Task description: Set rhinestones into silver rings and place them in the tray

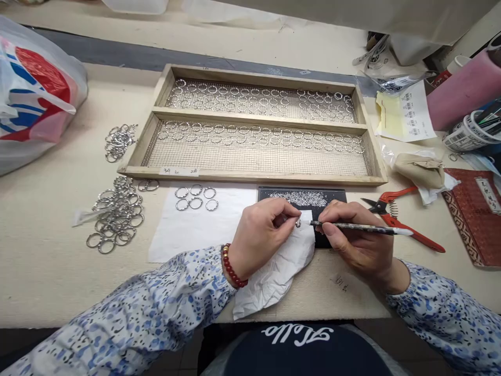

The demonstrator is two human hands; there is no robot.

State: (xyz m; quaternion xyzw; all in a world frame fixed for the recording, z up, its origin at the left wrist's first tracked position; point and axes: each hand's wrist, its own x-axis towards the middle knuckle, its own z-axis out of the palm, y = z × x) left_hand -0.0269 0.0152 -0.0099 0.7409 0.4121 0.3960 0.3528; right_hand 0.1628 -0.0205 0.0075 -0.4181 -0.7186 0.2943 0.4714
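My left hand (pixel 263 235) pinches a small silver ring (pixel 298 222) between thumb and fingertips, above a crumpled white tissue (pixel 274 277). In my right hand (pixel 360 240) is a slim pen-like tool (pixel 364 227), its pale tip pointing left, close to the ring; whether they touch I cannot tell. Behind both hands lies a black tray (pixel 266 193) with many tiny sparkling stones (pixel 301 198) spread on it. Several silver rings (pixel 196 203) are set out in two rows on white paper (pixel 168 235) left of my left hand.
A two-part wooden mesh frame (pixel 254 180) holding rows of rings stands behind. Ring piles (pixel 117 214) lie at left near a plastic bag (pixel 39 94). Red-handled pliers (pixel 422 237), a red pouch (pixel 477 219) and a cup of tools (pixel 467 133) are at right.
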